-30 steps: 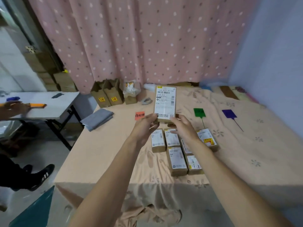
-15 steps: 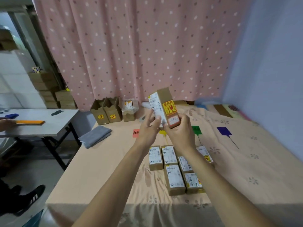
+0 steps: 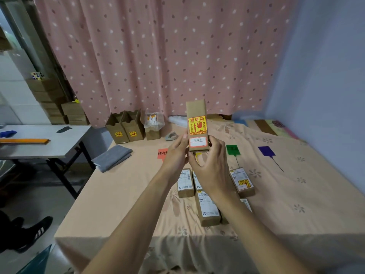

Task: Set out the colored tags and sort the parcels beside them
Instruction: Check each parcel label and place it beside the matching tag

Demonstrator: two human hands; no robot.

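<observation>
Bed (image 3: 296, 190) | 4 tags | 5 parcels flat | both hands' grip closed on upright parcel (image 3: 197, 127)

Parcel (image 3: 197, 127) upright above table (image 3: 122, 194); parcels (image 3: 209, 208) below it; tags (image 3: 233, 150) behind them.

Around one raised parcel (image 3: 197, 123), four colored tags (image 3: 232, 149) are lying on the bed beyond it, at least five parcels (image 3: 209, 208) are sitting below it, and three open cartons (image 3: 132, 127) are standing left of it.
</observation>
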